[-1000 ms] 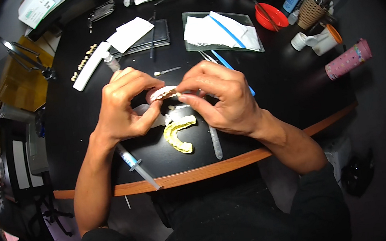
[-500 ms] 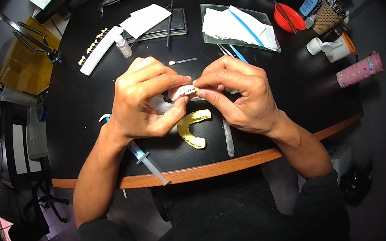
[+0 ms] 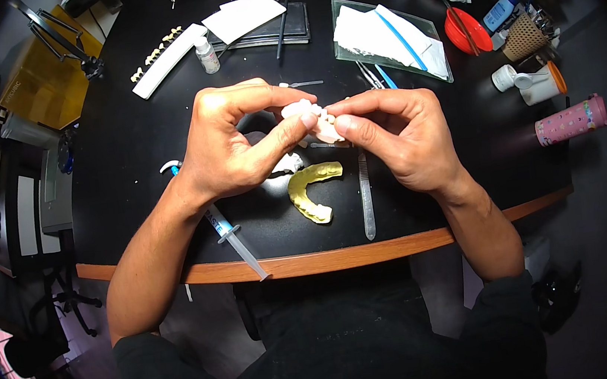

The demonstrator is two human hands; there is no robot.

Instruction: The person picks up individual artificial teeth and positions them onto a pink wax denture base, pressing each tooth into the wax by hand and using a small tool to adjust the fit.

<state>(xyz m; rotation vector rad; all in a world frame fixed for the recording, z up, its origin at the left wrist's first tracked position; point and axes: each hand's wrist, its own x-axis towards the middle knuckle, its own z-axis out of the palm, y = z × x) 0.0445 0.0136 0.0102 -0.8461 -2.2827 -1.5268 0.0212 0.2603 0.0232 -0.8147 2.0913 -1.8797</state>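
Above the middle of the desk, my left hand (image 3: pixel 234 141) pinches a pale pink and white dental model (image 3: pixel 328 128) between thumb and fingers. The thumb and index finger of my right hand (image 3: pixel 413 136) close on its right end, at the teeth. Part of the model is hidden by my fingertips. Just below it lies a yellow, horseshoe-shaped dental mould (image 3: pixel 300 196) on the black desk. A flat metal spatula (image 3: pixel 366 197) rests below my right hand. Under my left wrist is a clear and blue syringe (image 3: pixel 228 234), its plunger end sticking out over the wooden edge.
A shade guide (image 3: pixel 168 61) with tooth tabs and a small bottle (image 3: pixel 206 54) stand at back left. A glass plate (image 3: pixel 348 53) carries papers and a blue stick. On the right are a red bowl (image 3: pixel 478 27), jars and a pink flask (image 3: pixel 570 120).
My hands have turned the model, so its right end now slopes down toward me and more of its pink base shows. The whole view has shifted slightly. Both hands keep their hold.
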